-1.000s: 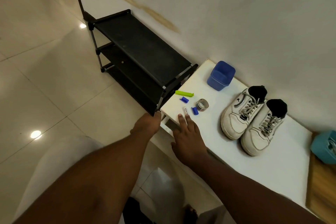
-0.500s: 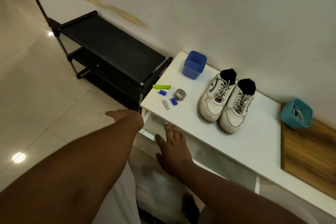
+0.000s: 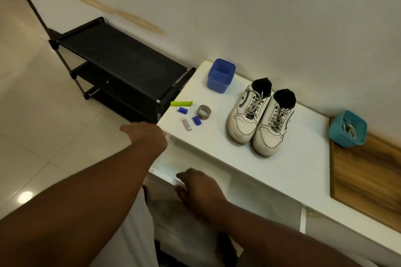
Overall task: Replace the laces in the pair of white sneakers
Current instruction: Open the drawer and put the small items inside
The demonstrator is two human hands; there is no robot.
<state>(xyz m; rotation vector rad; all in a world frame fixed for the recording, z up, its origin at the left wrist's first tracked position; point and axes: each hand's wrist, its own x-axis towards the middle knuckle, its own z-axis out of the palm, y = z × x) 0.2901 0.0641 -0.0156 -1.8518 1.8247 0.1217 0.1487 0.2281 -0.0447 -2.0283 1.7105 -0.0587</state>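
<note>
I see the pair of white sneakers [image 3: 261, 121] laced in grey, side by side on the white counter [image 3: 288, 165], toes toward me, between a blue tub [image 3: 221, 75] and a teal tub [image 3: 347, 128]. My left hand [image 3: 144, 134] hangs at the counter's near left corner, its grip hidden from view. My right hand [image 3: 198, 188] curls its grip over a drawer front [image 3: 165, 176] below the counter's edge.

White bench [image 3: 282, 165] against wall. Left end: blue tub [image 3: 221, 76], green clip [image 3: 181, 103], tape roll [image 3: 204, 112], small tube [image 3: 186, 124]. Middle: white sneakers [image 3: 260, 121], side by side, touching. Right end: teal basket [image 3: 347, 129] on wooden board [image 3: 366, 180].
</note>
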